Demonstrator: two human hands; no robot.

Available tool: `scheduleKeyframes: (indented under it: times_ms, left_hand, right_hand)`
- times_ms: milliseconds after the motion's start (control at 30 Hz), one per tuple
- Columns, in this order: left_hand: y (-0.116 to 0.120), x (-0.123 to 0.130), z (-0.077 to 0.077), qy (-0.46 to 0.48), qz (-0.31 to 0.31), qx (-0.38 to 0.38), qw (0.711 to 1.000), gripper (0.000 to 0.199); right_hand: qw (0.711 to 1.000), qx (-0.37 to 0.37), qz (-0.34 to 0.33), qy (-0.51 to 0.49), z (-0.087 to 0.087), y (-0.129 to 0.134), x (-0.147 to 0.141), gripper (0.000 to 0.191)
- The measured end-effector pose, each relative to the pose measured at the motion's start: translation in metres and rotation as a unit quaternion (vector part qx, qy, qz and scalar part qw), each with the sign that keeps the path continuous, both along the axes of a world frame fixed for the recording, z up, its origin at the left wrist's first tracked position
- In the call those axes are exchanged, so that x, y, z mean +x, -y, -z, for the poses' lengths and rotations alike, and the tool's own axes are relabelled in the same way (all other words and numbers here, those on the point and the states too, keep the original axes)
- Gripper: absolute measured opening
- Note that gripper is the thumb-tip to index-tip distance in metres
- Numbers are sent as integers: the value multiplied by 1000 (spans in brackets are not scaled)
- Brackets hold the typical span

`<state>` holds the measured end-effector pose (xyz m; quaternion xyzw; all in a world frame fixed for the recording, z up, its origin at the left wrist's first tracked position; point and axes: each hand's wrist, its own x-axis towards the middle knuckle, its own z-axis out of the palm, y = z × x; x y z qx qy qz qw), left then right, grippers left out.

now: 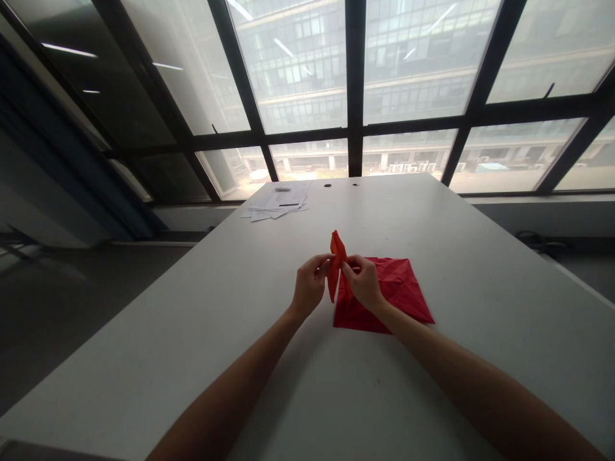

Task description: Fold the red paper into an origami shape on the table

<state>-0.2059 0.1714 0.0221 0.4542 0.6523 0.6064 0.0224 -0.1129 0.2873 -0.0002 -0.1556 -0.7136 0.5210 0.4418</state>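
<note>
Both forearms reach in, left hand (309,286) and right hand (364,282) pinching a folded red paper piece (336,259) between fingertips — light, thin, crease-prone, probably best gripped at its edges — above red sheets (398,291).

Both bare forearms reached forward from the lower edge of the frame and converged at the centre. The left hand (309,286) and right hand (364,282) were raised side by side, knuckles outward, each grip pinched closed between thumb and fingertips, wrists slightly bent.
</note>
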Motion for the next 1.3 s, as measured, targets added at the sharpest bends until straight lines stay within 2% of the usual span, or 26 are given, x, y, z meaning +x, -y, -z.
scheduleKeyframes:
  times_ms: [67, 267, 467, 567, 667, 833, 1000, 1167, 1300]
  left_hand:
    - [-1, 3, 0, -17, -19, -3, 1000, 19]
    - [-3, 4, 2, 27, -47, -27, 998, 21]
    - [-2, -4, 0, 67, -89, 25, 993, 18]
    - [-1, -5, -3, 76, -81, 46, 993, 18]
    - [1, -5, -4, 83, -61, 60, 993, 20]
    - [2, -7, -3, 84, -94, 66, 990, 21]
    - [2, -11, -2, 157, -38, 92, 982, 21]
    - [3, -6, -7, 62, -41, 60, 995, 14]
    - [4, 0, -8, 39, -5, 48, 998, 30]
  right_hand:
    - [1000, -11, -1, -2, 0, 0, 0, 21]
    - [1000, -20, -18, -4, 0, 0, 2, 29]
    - [999, -31, -6, -5, 4, -6, 0, 31]
    - [999, -37, -8, -3, 5, -9, 0, 32]
    - [999, -47, -18, -6, 5, -9, 1, 34]
    - [994, -96, -55, -15, 4, -8, 0, 41]
    - [988, -135, -66, -29, 5, -14, -1, 36]
    - [992, -105, -56, -48, -3, -13, 2, 28]
    - [996, -63, -45, -33, -4, -7, 1, 35]
